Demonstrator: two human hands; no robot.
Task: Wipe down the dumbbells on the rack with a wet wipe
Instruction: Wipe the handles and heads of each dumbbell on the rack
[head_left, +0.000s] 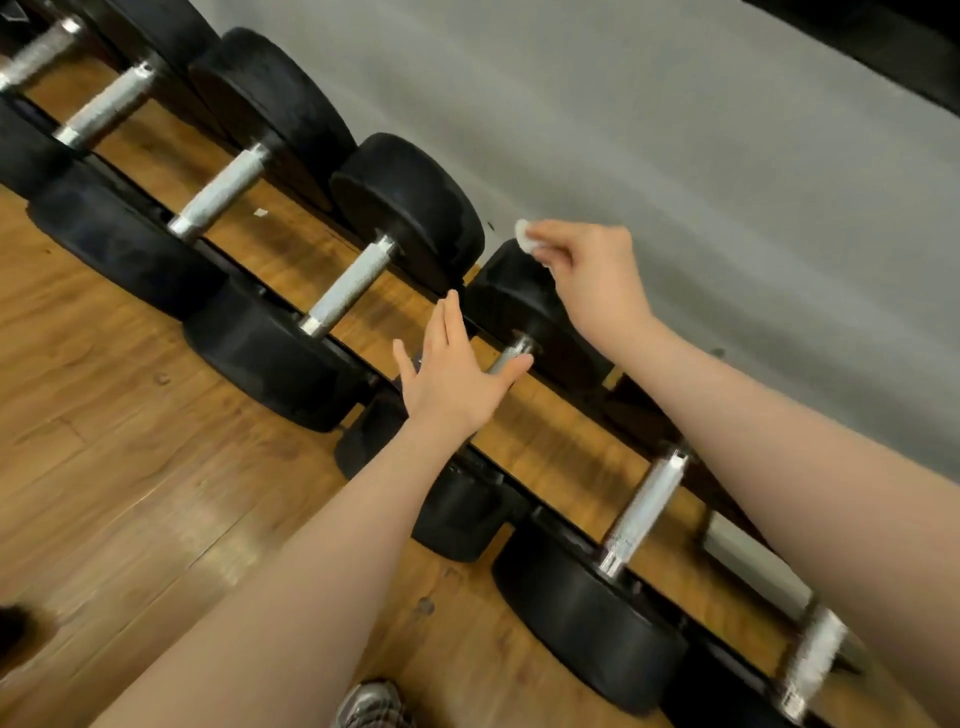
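1. Rack row, far left: black rubber-headed dumbbells w/ knurled silver handles (223, 195), several in line on a low black metal rack (498, 475), running upper left to lower right. Wood-look plank floor (104, 441) shows under and in front; grey wall (675, 182) behind.

2. Next along: larger black dumbbell w/ silver handle (353, 283), rear head just beside item 4's rear head.

3. Left hand (452, 374): fingers straight, spread a little, palm down, holds nothing. Reaches over the rack; thumb tip at or touching the short visible bit of item 4's handle, contact not certain (motion blur).

4. Work piece: smaller black dumbbell, centre of row (511, 304). Rear head visible; front head mostly hidden behind left hand and forearm.

5. Small crumpled white wet wipe (525, 236): pinched in right hand, at top edge of item 4's rear head, touching or just above it.

6. Right hand (592, 270): fingers curled, pinching the wipe btwn thumb and fingertips.

7. Right end: black dumbbell w/ bright silver handle (644, 512), plus one more, blurred, at frame edge. Grey shoe (371, 706) at bottom.

Step in hand (est.): wiping item 4's rear head. Progress across row can't be judged.

Next move calls for: press wipe flat to the rubber, sweep round the head, then handle and front head; left hand probably steadies the bar so it doesn't roll.
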